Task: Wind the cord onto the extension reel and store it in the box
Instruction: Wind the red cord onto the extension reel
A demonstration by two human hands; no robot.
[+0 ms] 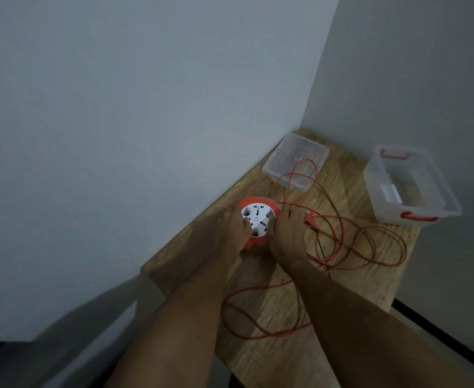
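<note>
An orange extension reel [258,217] with a white socket face stands on the wooden table [286,345], close to the left wall. My left hand [234,231] grips its left side, thumb on the white face. My right hand [287,236] grips its right side. The orange cord [342,236] lies unwound in loose loops over the table, to the right of and in front of the reel. Its plug [310,218] rests just right of my right hand. The clear storage box [410,186] with red handles stands open at the table's far right.
The box's clear lid [296,161] lies flat in the far corner, with a loop of cord across it. Grey walls close in on the table's left and back. The table's front and right edges drop to a dark floor.
</note>
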